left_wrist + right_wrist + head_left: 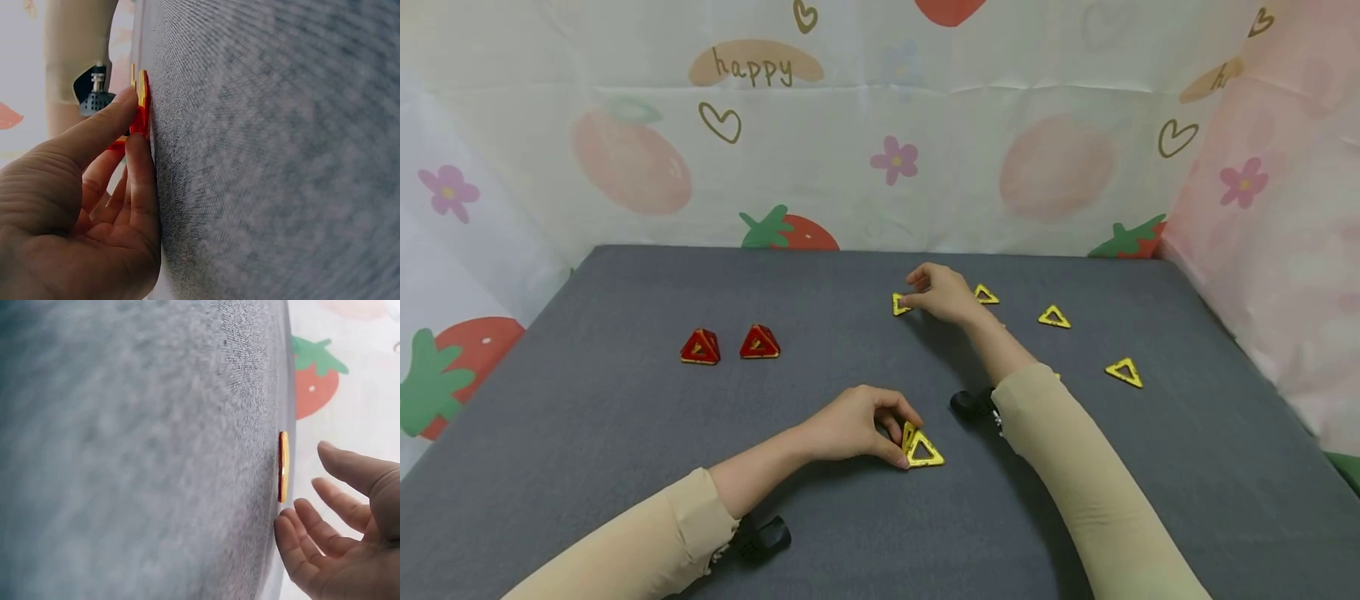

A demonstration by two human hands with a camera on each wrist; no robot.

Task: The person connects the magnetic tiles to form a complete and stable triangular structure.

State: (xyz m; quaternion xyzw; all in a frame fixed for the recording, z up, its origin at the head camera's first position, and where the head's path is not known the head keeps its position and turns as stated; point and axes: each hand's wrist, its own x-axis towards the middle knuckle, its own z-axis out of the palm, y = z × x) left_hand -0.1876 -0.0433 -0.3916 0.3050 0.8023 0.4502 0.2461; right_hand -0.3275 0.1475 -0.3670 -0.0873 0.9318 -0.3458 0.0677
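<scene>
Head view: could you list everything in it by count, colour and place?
Held triangles: two showing, yellow, near centre, at the left hand
Loose triangles: four clear, yellow, right of centre; slivers behind the right forearm are too hidden to count
Pyramids: two, red, table's left side
Table: one, grey, beneath everything
Printed backdrop: white and pink, behind and beside the table
Wrist cameras: two, black, at the cuffs
Sleeves: two, beige, forearms
Left hand: one, gripping triangles
Right hand: one, at the leftmost loose triangle

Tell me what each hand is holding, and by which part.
The left hand pinches two yellow triangles by their left side, between thumb and fingers. The right hand holds nothing; its fingers are open beside a lone triangle.
</scene>
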